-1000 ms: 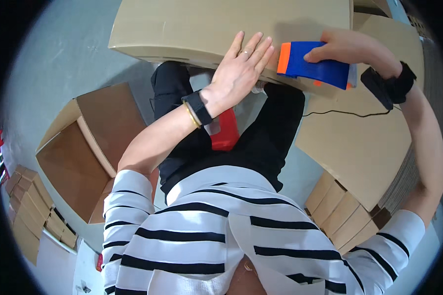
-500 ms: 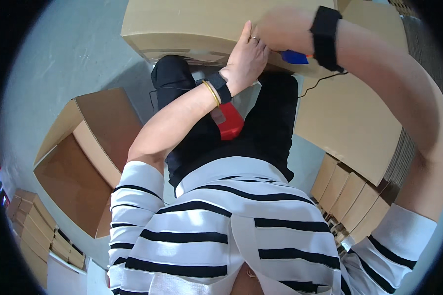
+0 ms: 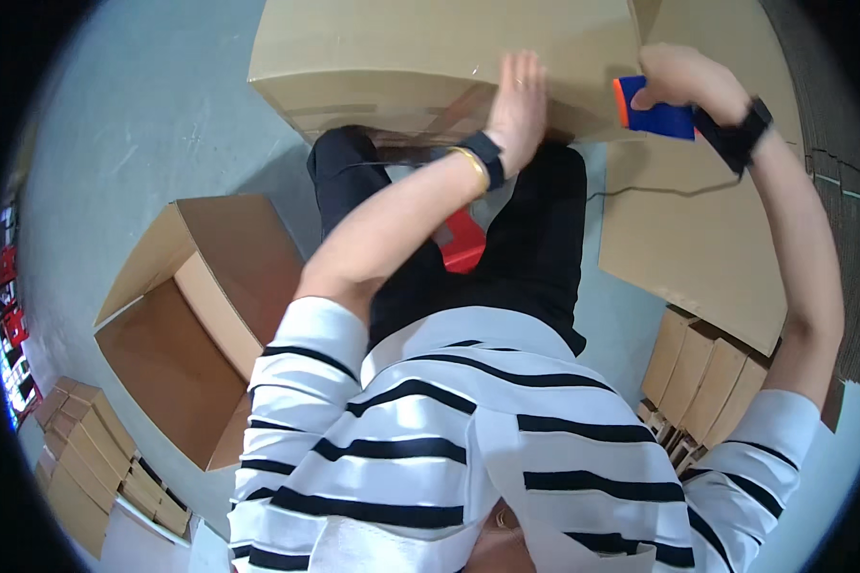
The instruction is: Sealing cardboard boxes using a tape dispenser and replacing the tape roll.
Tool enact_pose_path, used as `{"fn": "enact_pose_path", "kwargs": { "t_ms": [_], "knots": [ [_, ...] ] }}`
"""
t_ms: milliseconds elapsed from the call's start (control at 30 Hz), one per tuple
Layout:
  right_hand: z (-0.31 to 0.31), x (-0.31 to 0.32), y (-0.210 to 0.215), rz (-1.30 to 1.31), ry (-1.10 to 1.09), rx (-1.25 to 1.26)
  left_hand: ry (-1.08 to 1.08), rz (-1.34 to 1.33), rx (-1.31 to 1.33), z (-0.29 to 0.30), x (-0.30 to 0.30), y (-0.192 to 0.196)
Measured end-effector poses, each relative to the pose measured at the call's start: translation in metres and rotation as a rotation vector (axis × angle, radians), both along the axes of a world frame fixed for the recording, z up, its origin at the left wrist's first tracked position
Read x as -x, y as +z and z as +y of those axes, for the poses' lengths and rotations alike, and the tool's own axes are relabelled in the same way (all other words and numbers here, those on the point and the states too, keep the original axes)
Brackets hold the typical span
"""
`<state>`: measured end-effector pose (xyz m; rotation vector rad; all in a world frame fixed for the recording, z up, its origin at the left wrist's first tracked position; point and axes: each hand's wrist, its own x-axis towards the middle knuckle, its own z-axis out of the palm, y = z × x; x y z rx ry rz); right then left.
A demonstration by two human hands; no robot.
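A large brown carton point(image 3: 449, 43) lies across the top of the view, in front of my knees. My left hand point(image 3: 519, 115) rests at its near upper edge, with straight fingers lying flat and slightly blurred. Beyond the carton's right end, my right hand point(image 3: 683, 76) is closed around a blue hand tool point(image 3: 661, 120) with an orange edge; its exact kind is not clear. That tool stands close to the carton's right corner. Brownish strips point(image 3: 459, 110) show on the carton's near side. Black bands circle both wrists.
An opened carton point(image 3: 186, 353) stands on the floor to the left. Flat cardboard sheets point(image 3: 698, 234) are stacked at the right. Smaller cartons point(image 3: 86, 439) sit at lower left, more boxes point(image 3: 702, 368) at lower right. Something red point(image 3: 463, 244) shows between my legs. A dark cord point(image 3: 664, 191) trails rightward.
My right hand has moved right with the blue tool, away from my left hand to the carton's right end. The left hand has shifted slightly right along the edge.
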<state>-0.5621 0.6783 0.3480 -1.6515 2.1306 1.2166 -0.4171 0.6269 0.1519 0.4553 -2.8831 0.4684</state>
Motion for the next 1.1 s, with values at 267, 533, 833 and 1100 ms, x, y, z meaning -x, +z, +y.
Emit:
{"fn": "enact_pose_path", "kwargs": {
  "t_ms": [267, 533, 833, 1100],
  "knots": [
    [0.14, 0.012, 0.016, -0.808, -0.774, 0.742, -0.161, 0.214, -0.193, -0.03, -0.007, -0.014],
    [0.276, -0.052, -0.13, -2.203, -0.972, 1.562, 0.077, 0.26, -0.214, -0.153, -0.08, -0.057],
    [0.213, -0.096, -0.097, -2.428, -0.838, 1.613, 0.008, 0.073, -0.776, -0.068, -0.082, 0.057],
    [0.195, -0.105, -0.033, -2.272, -0.844, 1.497, -0.403, 0.174, -2.04, 0.045, -0.064, 0.176]
  ]
}}
